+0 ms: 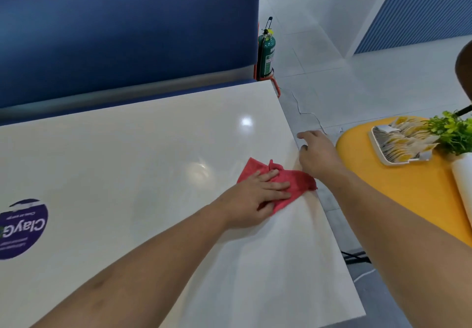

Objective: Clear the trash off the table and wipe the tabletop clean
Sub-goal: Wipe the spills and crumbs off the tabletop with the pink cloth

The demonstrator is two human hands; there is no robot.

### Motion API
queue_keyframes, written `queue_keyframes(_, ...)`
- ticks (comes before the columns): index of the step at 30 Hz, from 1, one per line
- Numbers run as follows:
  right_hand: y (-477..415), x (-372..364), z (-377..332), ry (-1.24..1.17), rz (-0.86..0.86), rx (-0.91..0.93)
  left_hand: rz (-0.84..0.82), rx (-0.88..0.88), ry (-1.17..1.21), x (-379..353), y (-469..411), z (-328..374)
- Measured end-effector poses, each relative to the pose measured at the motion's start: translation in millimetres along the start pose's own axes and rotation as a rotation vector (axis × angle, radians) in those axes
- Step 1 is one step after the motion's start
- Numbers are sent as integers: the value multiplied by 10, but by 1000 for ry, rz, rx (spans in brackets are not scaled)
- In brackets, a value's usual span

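A big white table point(153, 148) is filling most of the view, and its shiny top is showing two bright spots of light. A red cloth point(298, 178) is lying on the tabletop close to the right edge, a bit crumpled, with one corner hanging just past the edge. The left hand point(255, 197) is pressing down flat on the cloth, with its fingers straight and close together. The right hand point(319, 156) is reaching out by the same edge of the table, just beside the cloth, with its fingers loose and a little apart, holding nothing (whether it is touching the table is hard to tell).

A round purple sticker point(23, 228) is sitting on the tabletop far to the left. A long blue bench point(127, 33) is standing behind the table. A green fire extinguisher point(266, 54) is standing on the pale tiled floor point(332, 77) at the end of the bench. A wall with thin blue stripes point(421, 8) is showing at the far right. Near the right arm, a yellow round table point(408, 200) is holding a white tray point(378, 146) of small yellow and white packets point(403, 141), and beside the tray a green plant point(452, 133) is growing in a white pot point(463, 176).
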State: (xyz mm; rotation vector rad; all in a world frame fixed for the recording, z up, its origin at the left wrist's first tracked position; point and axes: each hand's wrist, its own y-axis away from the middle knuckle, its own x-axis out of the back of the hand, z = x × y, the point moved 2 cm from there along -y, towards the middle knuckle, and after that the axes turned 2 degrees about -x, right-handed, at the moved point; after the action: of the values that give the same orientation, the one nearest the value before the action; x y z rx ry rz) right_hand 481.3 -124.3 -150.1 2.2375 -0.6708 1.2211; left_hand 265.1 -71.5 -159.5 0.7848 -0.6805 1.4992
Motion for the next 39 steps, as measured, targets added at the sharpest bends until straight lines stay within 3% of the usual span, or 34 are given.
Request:
queue_keyframes(6, 532, -455, -292, 268, -8, 155, 56, 222, -193, -6, 679, -181)
queue_keyframes(12, 620, -690, -598, 202, 20, 147, 185, 690, -211, 300, 1249, -653)
queue_keyframes(16, 643, -711, -621, 191, 41, 77, 241, 930, -273, 211, 1500, -583)
queue_keyframes(18, 636, -688, -593, 180, 46, 57, 182, 901, -315, 100, 1411, -426)
queue_keyframes(23, 506, -551, -509, 108, 95, 7, 44, 580, -278, -62, 619, -187)
queue_keyframes(26, 422, -472, -468, 114, 94, 11, 21, 551, -236, 37, 183, -243)
queue_keyframes(30, 319, -373, -446, 128, 98, 44, 62, 699, -271, 333, 208, -649)
queue_keyframes(34, 298, -350, -450, 157, 82, 65, 172, 889, -231, 547, 944, -1045)
queue_keyframes(39, 431, -513, -724, 174, 36, 117, 243, 1005, -214, 512, 1778, -1002)
